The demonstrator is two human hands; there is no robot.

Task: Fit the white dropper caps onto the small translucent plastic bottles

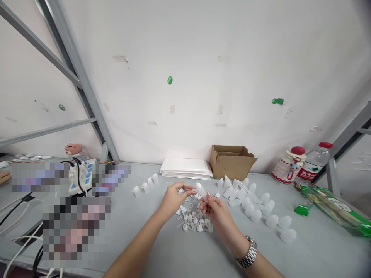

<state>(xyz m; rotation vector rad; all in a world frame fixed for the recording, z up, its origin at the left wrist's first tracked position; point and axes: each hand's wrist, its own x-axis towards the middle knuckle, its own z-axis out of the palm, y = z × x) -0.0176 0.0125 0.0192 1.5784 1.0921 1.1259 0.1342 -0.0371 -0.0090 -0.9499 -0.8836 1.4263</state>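
My right hand (pixel 217 212), with a metal watch at the wrist, holds a small translucent plastic dropper bottle (pixel 201 190) tilted, its narrow end pointing up and to the left. My left hand (pixel 175 199) is closed in a pinch beside that narrow end. Whether anything sits between its fingertips is too small to make out. Below both hands lies a pile of white caps and rings (pixel 191 223). To the left, several small white capped bottles (pixel 145 188) stand on the table. Many loose translucent bottles (pixel 248 208) are spread to the right, some upright, some lying.
An open cardboard box (pixel 233 166) and a white flat stack (pixel 185 168) stand against the wall. At right are a decorated flask (pixel 286 166), a water bottle (pixel 314 164) and a green food package (pixel 336 208). A power strip (pixel 82 177) with cables lies left.
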